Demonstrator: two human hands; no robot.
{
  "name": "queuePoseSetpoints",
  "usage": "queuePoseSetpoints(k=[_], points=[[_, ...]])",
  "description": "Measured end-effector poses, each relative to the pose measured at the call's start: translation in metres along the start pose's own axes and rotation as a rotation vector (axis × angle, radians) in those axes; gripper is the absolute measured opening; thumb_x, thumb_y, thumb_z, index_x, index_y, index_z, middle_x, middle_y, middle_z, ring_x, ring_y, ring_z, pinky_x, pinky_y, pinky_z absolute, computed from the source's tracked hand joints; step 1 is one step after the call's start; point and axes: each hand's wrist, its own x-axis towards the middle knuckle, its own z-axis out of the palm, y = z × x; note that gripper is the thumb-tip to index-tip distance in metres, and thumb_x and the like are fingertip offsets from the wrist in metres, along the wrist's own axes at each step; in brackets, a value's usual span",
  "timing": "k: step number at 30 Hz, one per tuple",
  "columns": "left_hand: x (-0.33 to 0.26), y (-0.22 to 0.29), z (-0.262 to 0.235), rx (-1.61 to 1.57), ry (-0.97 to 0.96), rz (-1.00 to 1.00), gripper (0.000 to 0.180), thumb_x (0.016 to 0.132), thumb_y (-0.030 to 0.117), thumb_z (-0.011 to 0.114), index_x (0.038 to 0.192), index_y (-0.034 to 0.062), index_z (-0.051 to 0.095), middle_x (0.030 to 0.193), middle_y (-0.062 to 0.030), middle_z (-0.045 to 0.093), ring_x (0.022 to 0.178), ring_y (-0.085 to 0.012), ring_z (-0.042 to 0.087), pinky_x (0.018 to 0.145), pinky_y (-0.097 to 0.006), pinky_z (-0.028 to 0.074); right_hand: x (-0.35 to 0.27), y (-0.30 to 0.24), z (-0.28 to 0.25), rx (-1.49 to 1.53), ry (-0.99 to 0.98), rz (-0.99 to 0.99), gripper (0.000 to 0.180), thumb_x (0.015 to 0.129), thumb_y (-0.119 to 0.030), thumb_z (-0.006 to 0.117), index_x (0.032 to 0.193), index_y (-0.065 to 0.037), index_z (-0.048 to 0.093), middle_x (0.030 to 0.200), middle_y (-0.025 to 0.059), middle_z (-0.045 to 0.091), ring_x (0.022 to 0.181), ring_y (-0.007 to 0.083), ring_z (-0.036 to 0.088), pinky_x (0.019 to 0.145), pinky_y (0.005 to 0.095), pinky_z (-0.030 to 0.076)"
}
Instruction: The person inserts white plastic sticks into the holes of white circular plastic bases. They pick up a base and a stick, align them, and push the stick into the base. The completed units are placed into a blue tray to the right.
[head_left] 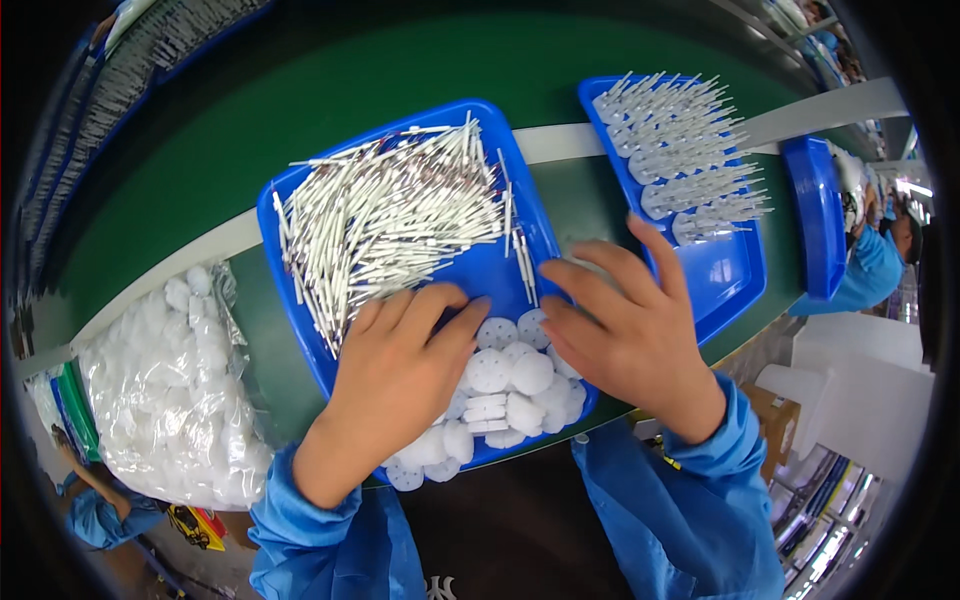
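A blue tray (480, 272) in front of me bears a heap of thin white sticks (390, 220) with dark parts among them. At its near end lie round white discs (490, 370), some with small holes, piled loosely. My left hand (400, 365) rests over the sticks' near edge beside the discs. Its fingers are curled with the thumb against them, and whatever is pinched there is hidden. Over the tray's right side, my right hand (635, 340) has its fingers bent but apart, with the thumb side close to the discs.
Beyond my right hand, a second blue tray (725, 275) carries rows of discs with sticks standing in them (685, 150). Another blue tray (815, 215) stands farther right. To the left lies a clear bag (170, 390) of white discs. Other people work at both sides.
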Motion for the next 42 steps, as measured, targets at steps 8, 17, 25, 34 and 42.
queuePoseSetpoints(k=[8, 17, 25, 34, 42], points=[[0.001, -0.01, 0.01, -0.346, -0.037, -0.033, 0.028, 0.084, 0.007, 0.084, 0.111, 0.0083, 0.078, 0.103, -0.0094, 0.07, 0.089, -0.0268, 0.07, 0.081, -0.041, 0.055, 0.024, 0.014, 0.036, 0.089, -0.055, -0.176, 0.014, 0.078, -0.012, 0.076, 0.091, -0.011, 0.08, 0.103, -0.0001, 0.077, 0.114, 0.0202, 0.07, 0.128, 0.0602, 0.038], [-0.007, -0.036, 0.002, -0.928, 0.347, -0.261, 0.034, 0.098, -0.006, 0.066, 0.129, 0.0033, 0.075, 0.114, -0.0078, 0.067, 0.098, -0.0142, 0.07, 0.076, -0.028, 0.057, 0.04, 0.002, 0.053, 0.006, 0.007, -0.271, 0.021, 0.078, -0.014, 0.075, 0.099, -0.013, 0.075, 0.104, 0.0018, 0.071, 0.101, 0.0187, 0.07, 0.1, 0.0421, 0.054], [0.006, -0.029, 0.0, -1.206, 0.448, -0.443, 0.038, 0.102, -0.007, 0.065, 0.138, 0.0017, 0.07, 0.125, -0.0051, 0.068, 0.109, -0.0093, 0.067, 0.085, -0.022, 0.057, 0.064, 0.001, 0.043, 0.31, 0.013, -0.123, 0.028, 0.074, -0.006, 0.082, 0.101, -0.011, 0.074, 0.098, 0.0041, 0.073, 0.092, 0.0224, 0.073, 0.084, 0.0388, 0.055], [-0.001, -0.034, 0.005, -1.191, 0.419, -0.421, 0.041, 0.098, -0.011, 0.068, 0.137, 0.0009, 0.072, 0.12, -0.0074, 0.069, 0.109, -0.0124, 0.071, 0.084, -0.023, 0.062, 0.071, -0.018, 0.054, 0.752, 0.34, 0.055, 0.027, 0.074, -0.004, 0.095, 0.099, -0.009, 0.086, 0.093, 0.005, 0.078, 0.081, 0.0194, 0.073, 0.071, 0.0318, 0.055], [-0.003, -0.034, 0.007, -1.019, 0.625, -0.341, 0.042, 0.094, -0.01, 0.076, 0.134, 0.0014, 0.076, 0.12, -0.0076, 0.066, 0.104, -0.0138, 0.069, 0.083, -0.025, 0.063, 0.071, -0.02, 0.06, 0.53, 0.372, 0.036, 0.029, 0.072, -0.011, 0.098, 0.099, -0.012, 0.086, 0.066, -0.0012, 0.068, 0.056, 0.0158, 0.062, 0.058, 0.0311, 0.047]])
